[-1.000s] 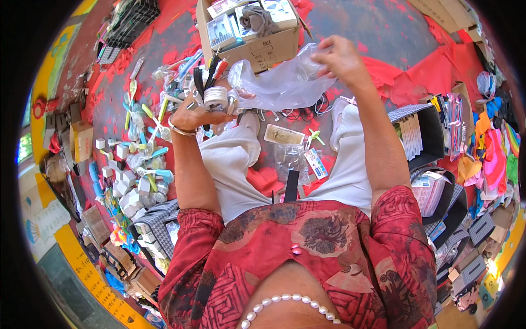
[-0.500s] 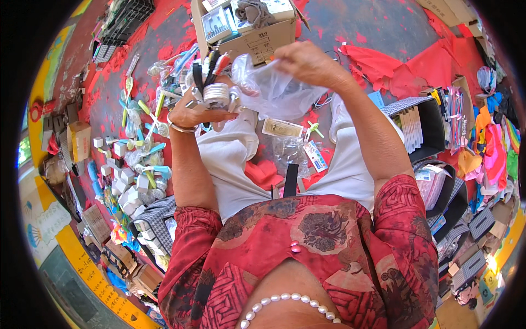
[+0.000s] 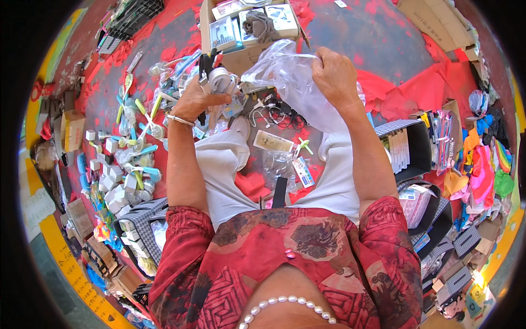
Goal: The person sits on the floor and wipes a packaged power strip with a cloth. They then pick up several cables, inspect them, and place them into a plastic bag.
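My left hand (image 3: 193, 101) is closed round a bundle of coiled white cable (image 3: 221, 81), with black and red plug ends standing up from it. Pinched in my right hand (image 3: 335, 78) is the upper edge of a clear plastic bag (image 3: 290, 68), which hangs loosely toward the left hand. Whether the bag touches the cable bundle, I cannot tell. Below the bag, tangled white and black cords (image 3: 276, 112) lie on the floor between my feet. Nearer to me are a flat beige packet (image 3: 273, 141), a small green plastic piece (image 3: 304, 146) and a blue-and-white card pack (image 3: 303, 171).
An open cardboard box (image 3: 249, 57) with small boxes and a grey cloth stands ahead. Brushes and small white boxes (image 3: 115, 194) are heaped at left. Patterned bins (image 3: 413, 148) stand at right, beside colourful cloth pieces (image 3: 482, 170). Torn red sheeting (image 3: 405, 85) covers parts of the floor.
My right hand has moved right and slightly toward me, stretching the bag out to the right. The cords on the floor have come into sight. My left hand keeps hold of the cable bundle.
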Action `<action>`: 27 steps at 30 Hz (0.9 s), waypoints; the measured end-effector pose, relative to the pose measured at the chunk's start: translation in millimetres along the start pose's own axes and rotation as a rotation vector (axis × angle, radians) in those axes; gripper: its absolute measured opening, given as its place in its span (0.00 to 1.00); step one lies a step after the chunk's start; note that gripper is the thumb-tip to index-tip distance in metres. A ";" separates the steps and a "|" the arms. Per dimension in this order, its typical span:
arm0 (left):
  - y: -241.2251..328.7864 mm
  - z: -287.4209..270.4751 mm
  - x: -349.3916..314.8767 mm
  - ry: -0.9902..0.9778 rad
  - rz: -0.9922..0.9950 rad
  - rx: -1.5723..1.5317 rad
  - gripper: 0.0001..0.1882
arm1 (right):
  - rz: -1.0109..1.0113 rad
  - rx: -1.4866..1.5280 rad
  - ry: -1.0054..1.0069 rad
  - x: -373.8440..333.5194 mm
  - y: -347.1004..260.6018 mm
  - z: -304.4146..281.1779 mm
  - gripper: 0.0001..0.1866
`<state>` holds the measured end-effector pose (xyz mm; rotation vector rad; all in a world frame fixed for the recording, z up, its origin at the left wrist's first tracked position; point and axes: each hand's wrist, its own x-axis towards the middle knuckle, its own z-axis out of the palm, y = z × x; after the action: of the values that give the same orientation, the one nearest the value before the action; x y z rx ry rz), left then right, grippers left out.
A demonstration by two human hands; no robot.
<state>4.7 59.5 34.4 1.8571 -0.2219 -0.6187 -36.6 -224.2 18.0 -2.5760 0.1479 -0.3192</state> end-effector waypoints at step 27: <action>0.6 39.6 10.5 -0.343 -0.021 -0.296 0.35 | 0.228 0.356 -0.061 16.1 5.4 0.7 0.14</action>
<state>-6.7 22.2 21.7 1.4641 -0.3175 -0.9327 -21.1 -231.1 17.8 -2.1883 0.3282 -0.1641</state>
